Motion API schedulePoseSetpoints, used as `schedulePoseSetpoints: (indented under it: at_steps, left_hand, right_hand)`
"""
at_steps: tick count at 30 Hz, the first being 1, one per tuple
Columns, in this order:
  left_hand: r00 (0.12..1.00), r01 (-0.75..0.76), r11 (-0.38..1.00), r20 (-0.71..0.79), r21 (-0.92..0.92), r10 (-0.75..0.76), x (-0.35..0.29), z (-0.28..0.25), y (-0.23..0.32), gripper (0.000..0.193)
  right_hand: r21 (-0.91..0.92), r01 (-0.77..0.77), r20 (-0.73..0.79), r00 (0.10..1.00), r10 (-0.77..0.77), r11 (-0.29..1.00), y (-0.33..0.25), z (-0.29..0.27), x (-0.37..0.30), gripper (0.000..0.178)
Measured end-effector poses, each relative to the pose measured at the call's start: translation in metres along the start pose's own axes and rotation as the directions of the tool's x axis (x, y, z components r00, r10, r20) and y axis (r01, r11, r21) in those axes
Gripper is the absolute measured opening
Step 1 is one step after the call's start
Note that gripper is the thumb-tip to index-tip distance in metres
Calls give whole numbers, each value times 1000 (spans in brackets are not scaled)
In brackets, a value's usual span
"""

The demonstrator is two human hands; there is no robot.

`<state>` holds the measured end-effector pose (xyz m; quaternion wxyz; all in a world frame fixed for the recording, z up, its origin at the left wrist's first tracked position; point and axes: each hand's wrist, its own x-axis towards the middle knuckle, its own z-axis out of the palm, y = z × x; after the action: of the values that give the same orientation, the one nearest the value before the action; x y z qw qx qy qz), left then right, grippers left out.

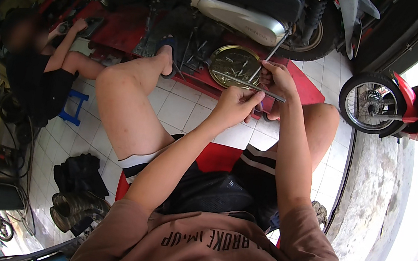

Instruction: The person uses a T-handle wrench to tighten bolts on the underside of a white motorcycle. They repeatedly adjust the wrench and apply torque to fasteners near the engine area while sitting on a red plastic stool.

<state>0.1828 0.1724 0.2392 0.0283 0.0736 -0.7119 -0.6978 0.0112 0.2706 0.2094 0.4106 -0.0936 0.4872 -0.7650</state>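
Note:
I sit on a red stool (218,157) with both arms stretched forward over my knees. My left hand (235,104) grips a long thin metal rod (229,77) that lies roughly level, pointing left. My right hand (278,78) is closed on a second metal tool (275,50) that rises up and to the right toward the scooter's silver exhaust (241,20). The two tools cross where my hands meet. Just beyond them a round brass-coloured tray (221,55) holds several small parts.
A scooter's rear wheel (312,43) stands on a red lift platform (120,30). Another person (42,69) sits at the left on a blue stool (74,108). A red motorbike's front wheel (371,102) is at the right. Dark boots (77,205) lie on the white tiled floor.

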Motion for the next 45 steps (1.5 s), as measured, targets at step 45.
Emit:
schedulePoseSetpoints:
  at_steps: [45]
  left_hand:
    - [767,-98,622,458,776,-450,29,-87,61,52]
  right_hand:
    - [-860,-148,-282,935,-213,489,-11,18,-68,41]
